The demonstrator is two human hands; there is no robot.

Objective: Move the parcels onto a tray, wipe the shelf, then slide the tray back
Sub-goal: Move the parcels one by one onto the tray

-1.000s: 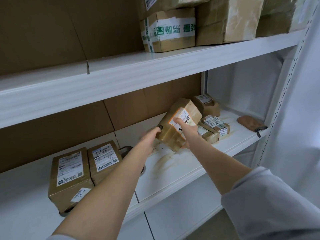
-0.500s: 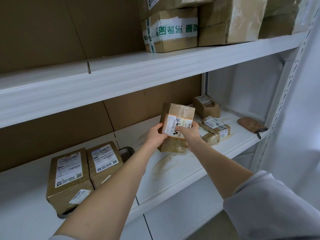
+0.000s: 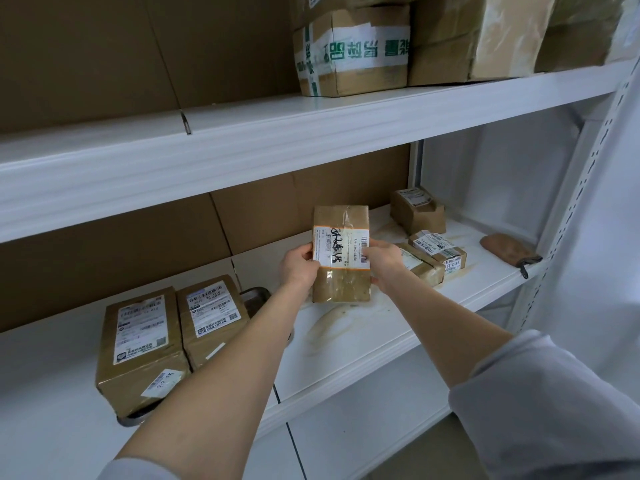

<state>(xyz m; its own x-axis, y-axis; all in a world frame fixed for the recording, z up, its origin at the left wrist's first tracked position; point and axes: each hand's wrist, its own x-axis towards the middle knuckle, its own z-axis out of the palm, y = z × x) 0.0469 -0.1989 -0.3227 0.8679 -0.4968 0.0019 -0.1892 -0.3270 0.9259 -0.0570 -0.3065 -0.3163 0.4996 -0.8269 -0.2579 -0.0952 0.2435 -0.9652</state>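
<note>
A brown taped parcel (image 3: 341,282) with a white label and black scribble stands upright over the white middle shelf (image 3: 363,327). My left hand (image 3: 298,266) grips its left edge and my right hand (image 3: 382,263) grips its right edge. Two larger labelled parcels (image 3: 140,344) (image 3: 211,317) lie on a metal tray (image 3: 256,296) at the left; only the tray's rim shows. Three smaller parcels (image 3: 417,209) (image 3: 440,252) (image 3: 420,268) lie on the shelf to the right.
A brown cloth (image 3: 507,251) lies at the shelf's right end. Dusty smears (image 3: 332,327) mark the shelf below the held parcel. The upper shelf (image 3: 311,133) carries several big boxes (image 3: 353,50). A perforated upright (image 3: 568,216) stands at the right.
The held parcel has turned from tilted to upright and moved left toward the tray. My left hand has come onto its left edge, so both hands now hold it.
</note>
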